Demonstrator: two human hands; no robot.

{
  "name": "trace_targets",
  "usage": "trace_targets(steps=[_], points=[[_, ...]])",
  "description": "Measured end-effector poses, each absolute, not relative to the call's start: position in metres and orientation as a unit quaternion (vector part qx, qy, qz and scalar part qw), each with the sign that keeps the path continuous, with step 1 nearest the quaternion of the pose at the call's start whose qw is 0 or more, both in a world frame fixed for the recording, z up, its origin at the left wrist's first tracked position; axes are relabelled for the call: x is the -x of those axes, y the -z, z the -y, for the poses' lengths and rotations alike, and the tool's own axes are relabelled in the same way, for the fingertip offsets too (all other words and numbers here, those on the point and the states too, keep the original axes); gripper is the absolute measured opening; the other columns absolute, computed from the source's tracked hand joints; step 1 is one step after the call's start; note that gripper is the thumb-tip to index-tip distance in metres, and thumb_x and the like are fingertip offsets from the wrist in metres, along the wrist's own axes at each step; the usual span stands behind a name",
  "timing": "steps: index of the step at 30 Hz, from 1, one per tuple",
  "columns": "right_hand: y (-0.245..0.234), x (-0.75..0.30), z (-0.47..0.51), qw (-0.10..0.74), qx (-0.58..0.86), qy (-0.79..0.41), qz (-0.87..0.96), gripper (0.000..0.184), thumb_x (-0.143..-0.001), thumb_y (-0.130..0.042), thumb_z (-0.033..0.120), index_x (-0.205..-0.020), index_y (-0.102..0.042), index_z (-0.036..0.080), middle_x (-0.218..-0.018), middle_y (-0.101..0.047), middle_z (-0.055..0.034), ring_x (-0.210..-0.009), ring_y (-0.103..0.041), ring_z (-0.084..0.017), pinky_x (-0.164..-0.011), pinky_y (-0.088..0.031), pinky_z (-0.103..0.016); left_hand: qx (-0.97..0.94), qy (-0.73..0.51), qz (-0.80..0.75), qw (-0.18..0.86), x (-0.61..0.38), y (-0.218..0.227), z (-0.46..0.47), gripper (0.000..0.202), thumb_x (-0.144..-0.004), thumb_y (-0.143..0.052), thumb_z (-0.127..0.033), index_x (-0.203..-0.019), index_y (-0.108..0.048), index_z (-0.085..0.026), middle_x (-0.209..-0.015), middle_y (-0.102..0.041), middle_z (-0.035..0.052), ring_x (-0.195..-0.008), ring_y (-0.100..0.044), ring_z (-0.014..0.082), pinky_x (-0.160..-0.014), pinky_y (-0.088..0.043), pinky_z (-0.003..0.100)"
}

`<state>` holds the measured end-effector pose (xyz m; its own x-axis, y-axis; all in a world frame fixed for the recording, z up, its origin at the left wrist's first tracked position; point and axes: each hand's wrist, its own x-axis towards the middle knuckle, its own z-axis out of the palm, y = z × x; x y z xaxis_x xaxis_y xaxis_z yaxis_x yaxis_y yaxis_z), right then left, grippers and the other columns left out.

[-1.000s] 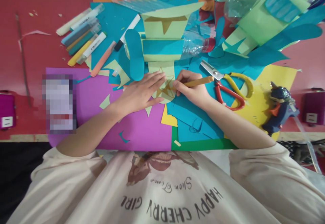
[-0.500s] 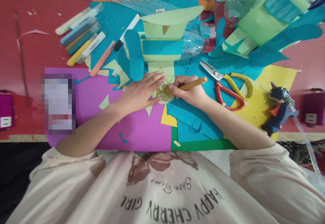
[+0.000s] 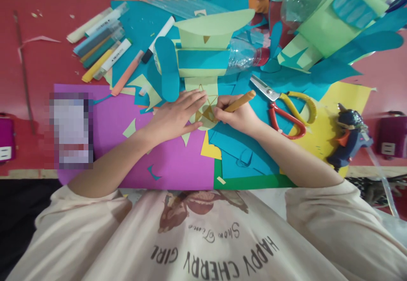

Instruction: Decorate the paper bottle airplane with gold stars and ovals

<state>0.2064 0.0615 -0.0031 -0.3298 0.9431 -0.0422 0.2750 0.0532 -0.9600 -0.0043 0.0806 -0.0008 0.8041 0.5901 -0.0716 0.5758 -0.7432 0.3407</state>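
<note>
My right hand (image 3: 237, 113) is closed around a brown-yellow marker (image 3: 242, 101), its tip down by the edge of a pale green paper piece (image 3: 208, 85). Brown triangles and a partly coloured star shape show on that paper. Flat across the paper's left side lies my left hand (image 3: 179, 113), fingers stretched out and holding nothing. Just beyond the hands is a plastic bottle (image 3: 243, 56) on its side, wrapped in blue and pale green paper, with a red cap. Part of the drawing is hidden under my left fingers.
Scissors (image 3: 270, 94) with red and yellow handles lie right of my right hand. A glue gun (image 3: 349, 139) rests farther right. Several markers (image 3: 103, 58) lie at the upper left, above a blurred phone-like object (image 3: 71, 130). Another paper-covered bottle craft (image 3: 330, 30) lies upper right.
The marker in my right hand has tilted, its rear end shifting slightly left and down. My left hand stays flat on the paper.
</note>
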Motion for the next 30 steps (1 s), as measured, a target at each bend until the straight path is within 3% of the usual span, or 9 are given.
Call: trace_targets(steps=[10, 19, 30], points=[[0.005, -0.207, -0.0614, 0.335, 0.485, -0.491, 0.642, 0.033, -0.083, -0.063, 0.029, -0.058, -0.043, 0.021, -0.049, -0.049, 0.0048, -0.046, -0.041, -0.007, -0.046, -0.03, -0.023, -0.934, -0.028, -0.309, 0.177, 0.0049, 0.0025, -0.0805, 0.06, -0.099, -0.046, -0.043, -0.148, -0.03, -0.013, -0.151, -0.041, 0.0193, -0.143, -0.035, 0.0318, -0.109, -0.042, 0.05], [0.0058, -0.2065, -0.0622, 0.338, 0.468, -0.498, 0.647, 0.03, -0.078, -0.059, 0.015, -0.055, -0.041, 0.02, -0.049, -0.045, 0.0065, -0.045, -0.037, -0.005, -0.045, -0.028, -0.021, -0.938, -0.032, -0.303, 0.166, 0.0056, 0.0038, -0.081, 0.059, -0.099, -0.045, -0.043, -0.148, -0.03, -0.013, -0.15, -0.041, 0.019, -0.142, -0.036, 0.0322, -0.109, -0.041, 0.051], [0.0044, -0.2057, -0.0616, 0.344, 0.493, -0.486, 0.635, 0.029, -0.083, -0.06, 0.021, -0.06, -0.043, 0.021, -0.05, -0.05, 0.0052, -0.046, -0.044, -0.006, -0.049, -0.034, -0.022, -0.939, -0.022, -0.304, 0.156, 0.0051, 0.0024, -0.0811, 0.06, -0.099, -0.047, -0.04, -0.149, -0.028, -0.013, -0.151, -0.041, 0.0185, -0.142, -0.035, 0.0322, -0.105, -0.046, 0.048]])
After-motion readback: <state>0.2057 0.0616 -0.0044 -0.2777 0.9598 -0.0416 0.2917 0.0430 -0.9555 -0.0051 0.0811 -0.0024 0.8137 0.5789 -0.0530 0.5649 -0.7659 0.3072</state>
